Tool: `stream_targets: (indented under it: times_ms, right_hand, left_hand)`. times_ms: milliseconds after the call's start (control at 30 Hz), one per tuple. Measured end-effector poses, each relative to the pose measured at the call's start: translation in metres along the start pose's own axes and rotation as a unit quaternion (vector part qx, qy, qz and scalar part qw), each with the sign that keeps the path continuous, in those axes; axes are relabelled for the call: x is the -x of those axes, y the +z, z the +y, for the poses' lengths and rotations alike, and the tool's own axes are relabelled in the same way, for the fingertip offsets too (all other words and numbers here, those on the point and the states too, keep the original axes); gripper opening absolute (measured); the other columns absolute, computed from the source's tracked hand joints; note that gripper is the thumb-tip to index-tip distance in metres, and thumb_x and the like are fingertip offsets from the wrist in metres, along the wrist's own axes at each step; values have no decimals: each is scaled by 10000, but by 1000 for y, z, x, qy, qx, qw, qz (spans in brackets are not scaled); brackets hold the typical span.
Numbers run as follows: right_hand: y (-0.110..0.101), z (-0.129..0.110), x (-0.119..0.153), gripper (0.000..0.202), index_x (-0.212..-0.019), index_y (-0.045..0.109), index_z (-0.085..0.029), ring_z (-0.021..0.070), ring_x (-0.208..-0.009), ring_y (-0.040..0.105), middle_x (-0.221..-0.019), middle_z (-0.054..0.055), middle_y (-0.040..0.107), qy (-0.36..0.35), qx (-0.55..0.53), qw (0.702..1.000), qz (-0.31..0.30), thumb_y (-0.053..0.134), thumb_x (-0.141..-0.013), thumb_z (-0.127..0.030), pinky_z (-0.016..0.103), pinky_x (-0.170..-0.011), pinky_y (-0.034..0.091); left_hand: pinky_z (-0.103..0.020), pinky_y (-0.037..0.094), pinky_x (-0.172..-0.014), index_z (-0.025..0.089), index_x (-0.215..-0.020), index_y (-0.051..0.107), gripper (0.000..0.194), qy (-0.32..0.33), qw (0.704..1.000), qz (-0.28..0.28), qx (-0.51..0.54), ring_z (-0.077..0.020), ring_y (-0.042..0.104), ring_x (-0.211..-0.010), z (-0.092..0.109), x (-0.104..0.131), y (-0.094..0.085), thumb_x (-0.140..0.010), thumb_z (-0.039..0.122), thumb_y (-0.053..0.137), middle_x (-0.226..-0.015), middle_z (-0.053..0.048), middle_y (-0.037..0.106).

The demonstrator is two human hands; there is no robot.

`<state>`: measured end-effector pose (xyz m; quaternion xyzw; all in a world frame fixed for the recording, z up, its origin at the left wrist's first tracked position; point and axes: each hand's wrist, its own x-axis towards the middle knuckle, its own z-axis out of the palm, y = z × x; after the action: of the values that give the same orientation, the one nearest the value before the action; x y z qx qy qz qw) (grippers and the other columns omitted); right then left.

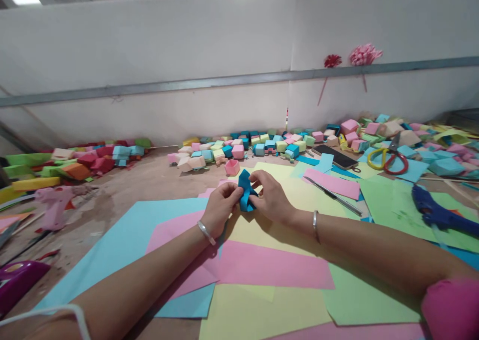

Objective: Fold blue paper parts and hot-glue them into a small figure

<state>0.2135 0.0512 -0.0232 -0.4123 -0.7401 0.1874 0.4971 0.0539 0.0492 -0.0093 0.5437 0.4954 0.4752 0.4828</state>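
Observation:
Between my two hands is a small folded piece of dark blue paper point(245, 190), held up over the sheets. My left hand point(220, 205) pinches its left edge between thumb and fingers. On the other side my right hand point(272, 195) grips the right part, its fingers curled round the folds. Part of the paper is hidden behind the right fingertips. Just beyond the hands sits a small pink paper box point(232, 168). Underneath lie coloured sheets, among them a pink sheet point(273, 265), a light blue sheet point(112, 250) and a yellow sheet point(262, 310).
Many folded paper cubes point(237, 152) line the wall. To the right are scissors point(387, 160), a phone point(335, 157), a slim cutter knife point(333, 195) and a blue glue gun point(441, 212). At left lie a pink glue gun point(55, 205) and a purple tool point(22, 282).

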Motion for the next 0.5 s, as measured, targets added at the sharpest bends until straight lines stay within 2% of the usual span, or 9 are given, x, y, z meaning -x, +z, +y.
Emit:
stream_targets:
  times_ms: [67,167,333,500]
  right_hand:
    - [-2,0,-1,412,-1031,552,-242,191,-982,565,-1112,55,549,-45,-6,999,-11,513,-675,-36,334,-831,498]
    - [-4,1,-3,346,-910,636,-234,219,-1105,536,-1165,69,539,-75,7,997,-18,510,-684,-4,375,-949,461]
    - [-5,2,-5,231,-768,663,-211,214,-1015,581,-1021,67,587,-67,-3,998,4,539,-709,-25,369,-896,490]
    - [-4,3,-4,201,-761,675,-218,207,-1030,582,-1066,68,582,-76,-24,997,5,558,-740,-55,371,-906,491]
  left_hand:
    - [-169,319,-429,154,-717,589,336,-3,1000,0,6,-45,409,-448,-1,0,0,-676,445,751,-537,68,495]
    - [-165,314,-430,147,-726,609,345,-7,1000,-2,19,-38,402,-447,-1,0,0,-667,450,762,-555,61,511]
    - [-171,348,-428,142,-730,627,361,-7,999,0,42,-48,438,-445,-1,2,1,-684,482,741,-580,42,549]
    - [-186,408,-456,148,-764,640,350,3,997,7,77,-63,485,-469,-4,1,2,-680,469,752,-605,36,575]
